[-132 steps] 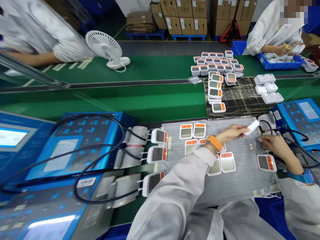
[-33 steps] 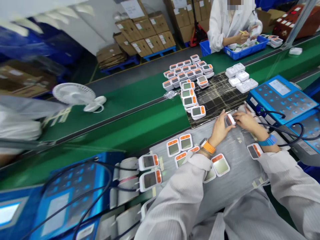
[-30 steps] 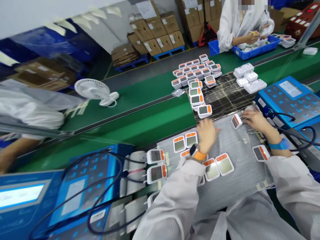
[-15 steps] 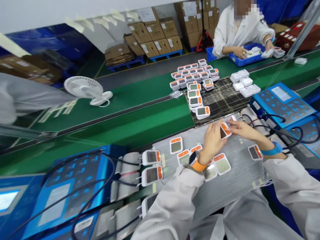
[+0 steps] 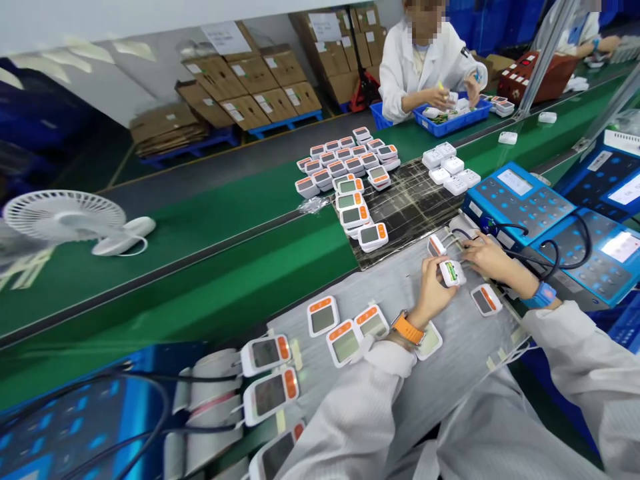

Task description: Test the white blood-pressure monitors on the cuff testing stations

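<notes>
The person's left hand (image 5: 434,288) grips a white, green-patched, rounded plastic device (image 5: 453,274) near the right hand (image 5: 486,259), whose grip cannot be made out.

Smooth white plastic on the device (image 5: 451,273) in the left hand (image 5: 435,283), right of centre. Similar white plastic, with glassy dark screens, on the meters (image 5: 271,395) at lower left. Smooth grey sheet (image 5: 465,347) at lower right, dull in sheen, exact material unclear. Streaky dark board (image 5: 420,200) above, shiny in patches. Crinkled clear plastic in the packet (image 5: 314,205) near centre. Matt brown cardboard in the boxes (image 5: 250,87) at upper left. Fine-ribbed pale cloth on the sleeve (image 5: 345,400) at bottom centre. Bare-looking metal on the post (image 5: 544,60), upper right.
</notes>
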The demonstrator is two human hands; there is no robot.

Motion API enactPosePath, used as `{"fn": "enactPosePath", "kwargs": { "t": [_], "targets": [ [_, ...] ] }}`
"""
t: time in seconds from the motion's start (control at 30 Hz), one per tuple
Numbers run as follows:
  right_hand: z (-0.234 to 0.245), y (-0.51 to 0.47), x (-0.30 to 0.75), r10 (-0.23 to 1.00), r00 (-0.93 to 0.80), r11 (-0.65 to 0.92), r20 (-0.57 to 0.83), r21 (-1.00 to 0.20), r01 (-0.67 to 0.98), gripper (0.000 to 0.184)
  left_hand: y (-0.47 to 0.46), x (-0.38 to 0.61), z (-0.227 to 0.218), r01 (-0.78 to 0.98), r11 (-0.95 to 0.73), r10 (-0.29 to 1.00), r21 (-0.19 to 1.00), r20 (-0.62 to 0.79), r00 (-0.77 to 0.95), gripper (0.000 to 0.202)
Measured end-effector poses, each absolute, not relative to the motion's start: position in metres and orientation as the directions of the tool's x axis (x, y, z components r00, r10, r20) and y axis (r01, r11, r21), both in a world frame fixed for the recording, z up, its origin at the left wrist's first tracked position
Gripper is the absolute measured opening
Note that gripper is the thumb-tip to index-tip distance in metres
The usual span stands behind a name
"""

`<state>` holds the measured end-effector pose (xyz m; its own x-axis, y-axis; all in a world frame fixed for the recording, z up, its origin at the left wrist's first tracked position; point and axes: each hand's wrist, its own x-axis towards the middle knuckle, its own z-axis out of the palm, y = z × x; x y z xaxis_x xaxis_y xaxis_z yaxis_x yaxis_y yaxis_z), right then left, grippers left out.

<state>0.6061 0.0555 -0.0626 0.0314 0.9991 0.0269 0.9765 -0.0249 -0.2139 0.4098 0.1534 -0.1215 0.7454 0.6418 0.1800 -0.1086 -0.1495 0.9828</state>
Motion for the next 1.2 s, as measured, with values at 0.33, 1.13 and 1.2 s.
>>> {"fn": "enactPosePath", "kwargs": {
  "t": [0.33,1.13,1.2],
  "targets": [
    [-0.080,0.066,0.598,0.993,0.078,-0.065,0.089,-0.135,0.989,0.021,0.152,0.418,-0.135,-0.086,-0.086,0.667,0.993,0.121,0.735,0.067],
    [-0.075,0.056,0.590,0.987,0.087,-0.048,0.133,-0.270,0.962,0.018,0.150,0.424,-0.126,-0.041,-0.253,0.666,0.966,0.205,0.718,0.061],
    [-0.076,0.050,0.595,0.991,0.049,-0.004,0.125,-0.338,0.941,0.016,0.151,0.423,-0.126,-0.040,-0.242,0.665,0.969,0.196,0.721,0.062]
  ]
}}
